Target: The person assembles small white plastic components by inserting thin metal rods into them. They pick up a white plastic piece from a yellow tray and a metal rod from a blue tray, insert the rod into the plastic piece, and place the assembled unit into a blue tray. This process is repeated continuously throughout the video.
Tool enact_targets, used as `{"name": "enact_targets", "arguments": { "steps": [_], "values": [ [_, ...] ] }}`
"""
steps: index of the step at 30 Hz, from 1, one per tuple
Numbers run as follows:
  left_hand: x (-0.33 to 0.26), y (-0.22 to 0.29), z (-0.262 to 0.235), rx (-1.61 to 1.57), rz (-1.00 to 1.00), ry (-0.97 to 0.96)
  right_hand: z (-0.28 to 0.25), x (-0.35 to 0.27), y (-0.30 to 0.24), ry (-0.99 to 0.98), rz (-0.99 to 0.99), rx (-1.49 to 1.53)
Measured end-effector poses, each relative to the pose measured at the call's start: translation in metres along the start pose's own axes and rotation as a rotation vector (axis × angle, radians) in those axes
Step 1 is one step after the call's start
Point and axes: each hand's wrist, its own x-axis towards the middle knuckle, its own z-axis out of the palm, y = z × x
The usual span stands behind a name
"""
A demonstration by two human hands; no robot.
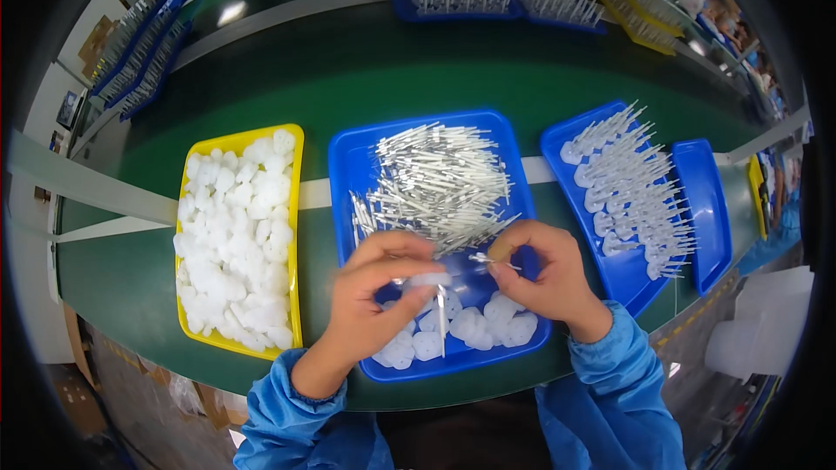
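Blue-sleeved left hand (370,296) & right hand (544,274), fingers pinching a small white plastic piece (428,279) and thin metal pin (488,258) over the blue plastic tray (348,174) on green table (348,78), apparently mid-assembly; next calls for aligning pin w/ piece.

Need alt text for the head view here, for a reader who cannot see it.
Two hands, left hand and right hand, pinch small white and metal parts over a blue tray holding thin rods and white pieces. A yellow tray of white pieces sits left; another blue tray of assembled parts sits right.
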Motion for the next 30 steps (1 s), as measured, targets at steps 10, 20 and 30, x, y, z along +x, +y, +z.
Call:
{"name": "enact_targets", "arguments": {
  "steps": [10, 20, 30],
  "values": [
    [0.017, 0.001, 0.008, -0.296, -0.041, -0.073, 0.002, 0.015, 0.002, -0.262, 0.310, 0.629],
    [0.007, -0.003, 0.015, -0.283, -0.050, 0.050, 0.009, 0.014, 0.015, -0.391, 0.311, 0.660],
    [0.007, -0.004, 0.002, -0.138, -0.147, 0.258, 0.003, 0.005, -0.002, 0.060, -0.028, 0.036]
  ]
}}
